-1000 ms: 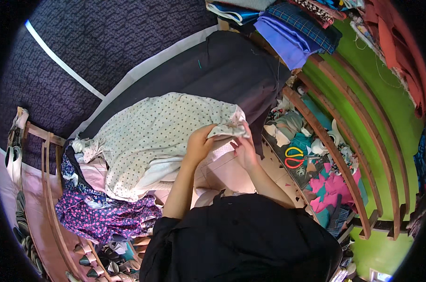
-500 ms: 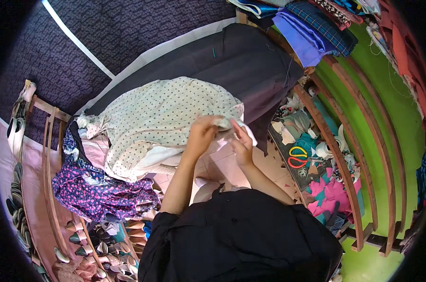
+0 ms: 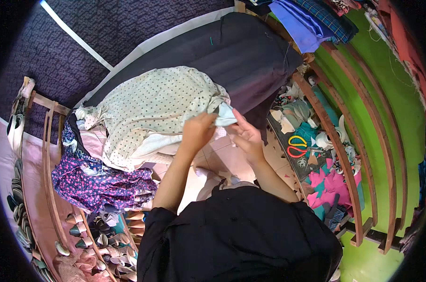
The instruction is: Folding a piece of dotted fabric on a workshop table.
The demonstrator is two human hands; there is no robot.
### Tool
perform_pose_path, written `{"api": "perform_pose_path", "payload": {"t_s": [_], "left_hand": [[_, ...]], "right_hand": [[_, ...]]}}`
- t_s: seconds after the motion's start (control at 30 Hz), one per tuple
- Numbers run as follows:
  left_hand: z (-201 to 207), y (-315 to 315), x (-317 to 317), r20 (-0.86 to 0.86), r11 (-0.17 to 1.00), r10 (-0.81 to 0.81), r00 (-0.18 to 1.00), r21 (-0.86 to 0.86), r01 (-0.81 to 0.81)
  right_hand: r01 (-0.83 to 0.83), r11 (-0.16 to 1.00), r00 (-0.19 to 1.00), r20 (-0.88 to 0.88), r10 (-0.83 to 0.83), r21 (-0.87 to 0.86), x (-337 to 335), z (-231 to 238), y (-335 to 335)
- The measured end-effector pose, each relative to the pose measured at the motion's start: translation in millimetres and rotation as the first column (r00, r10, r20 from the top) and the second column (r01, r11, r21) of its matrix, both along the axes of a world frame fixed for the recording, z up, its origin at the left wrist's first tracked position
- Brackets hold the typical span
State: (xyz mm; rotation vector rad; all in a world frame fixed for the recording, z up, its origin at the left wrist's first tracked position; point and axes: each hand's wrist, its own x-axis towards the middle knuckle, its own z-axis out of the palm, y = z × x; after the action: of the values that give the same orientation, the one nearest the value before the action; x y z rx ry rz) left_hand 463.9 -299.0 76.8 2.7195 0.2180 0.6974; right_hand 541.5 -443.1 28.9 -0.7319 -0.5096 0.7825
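A cream polka-dot cloth (image 3: 152, 101) lies bunched over the dark cloth-covered table and hangs toward me. My left hand (image 3: 199, 133) is closed on its near right edge, fingers curled into the folds. Just right of those fingers, a pale bluish-white corner of fabric (image 3: 225, 115) sticks out. My right hand (image 3: 248, 140) is at that corner, fingers stretched and touching its right side, the thumb held apart. Whether the pale corner belongs to the dotted cloth I cannot tell.
Dark cloth (image 3: 250, 51) covers the table. A floral purple garment (image 3: 105, 183) hangs at the left, above shoes (image 3: 84, 242) on a rack. On the right, scissors (image 3: 298, 146) with red and yellow handles lie among fabric scraps (image 3: 333, 185), behind wooden rails (image 3: 335, 136). Folded cloths (image 3: 300, 23) sit at upper right.
The dotted cloth's right end has drawn left and upward, and the pale corner now shows between my hands. My right hand has shifted slightly right and down, its fingers more spread.
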Motion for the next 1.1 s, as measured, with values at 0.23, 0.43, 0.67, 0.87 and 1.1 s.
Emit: {"api": "perform_pose_path", "payload": {"t_s": [0.23, 0.43, 0.67, 0.87, 1.1], "left_hand": [[48.3, -1.8, -3.6, 0.022, 0.997, -0.058, 0.998, 0.049, 0.057], [71.9, 30.1, -19.9, 0.212, 0.994, 0.113, 0.971, -0.023, -0.110], [79.4, 47.8, -35.4, 0.110, 0.893, 0.409, 0.906, -0.252, -0.373], [74.8, 24.5, -27.9, 0.051, 0.899, 0.251, 0.967, -0.383, -0.213], [79.7, 17.7, -19.7, -0.032, 0.902, 0.247, 0.968, -0.357, -0.242]], "right_hand": [[0.705, 0.659, 0.443, 0.889, -0.118, -0.264, 14.7, -33.5, 20.6], [0.570, 0.800, 0.575, 0.786, -0.226, -0.187, 21.5, -65.1, 24.2], [-0.010, 0.963, 0.961, 0.264, 0.084, -0.270, 15.4, -40.4, 15.7], [0.770, 0.638, 0.260, 0.910, -0.322, 0.006, 2.2, -2.9, 38.6], [0.617, 0.605, -0.040, 0.787, -0.615, 0.504, -3.0, -3.5, 44.9]]}}
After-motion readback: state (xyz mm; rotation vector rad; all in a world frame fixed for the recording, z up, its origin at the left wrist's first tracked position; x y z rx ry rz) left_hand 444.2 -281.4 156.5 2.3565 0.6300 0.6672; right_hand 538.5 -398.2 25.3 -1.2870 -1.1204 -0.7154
